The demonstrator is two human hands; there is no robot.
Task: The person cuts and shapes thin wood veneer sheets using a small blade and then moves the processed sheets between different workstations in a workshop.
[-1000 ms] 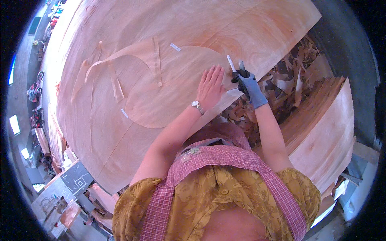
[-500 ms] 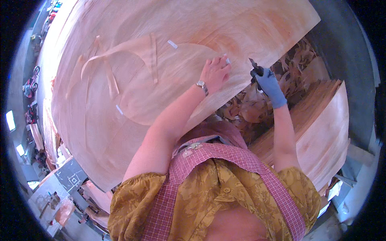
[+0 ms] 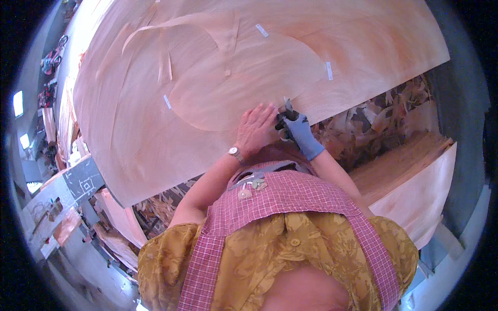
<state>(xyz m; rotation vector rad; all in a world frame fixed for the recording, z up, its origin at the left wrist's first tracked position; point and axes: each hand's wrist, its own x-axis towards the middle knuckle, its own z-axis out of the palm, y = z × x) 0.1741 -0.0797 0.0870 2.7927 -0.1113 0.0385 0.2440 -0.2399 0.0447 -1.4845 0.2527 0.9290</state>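
A wide sheet of pale pinkish wood veneer lies before me. On it sits a rounded veneer patch with short white tape strips, one at its far edge, another at its right and a third at its left. My left hand, bare with a wristwatch, rests flat with fingers extended at the patch's near edge. Close beside its fingertips, my right hand, in a blue and black glove, is closed around a dark-handled knife. Fingers partly hide the knife.
Loose curled veneer strips lie on the sheet's far left part. Beyond its near right edge are veneer scraps and a stack of veneer. A cluttered bench stands at left.
My right hand has moved left and nearer my body with the knife, meeting my left hand, which has drawn back toward me. The view has shifted, and the right tape strip is now uncovered.
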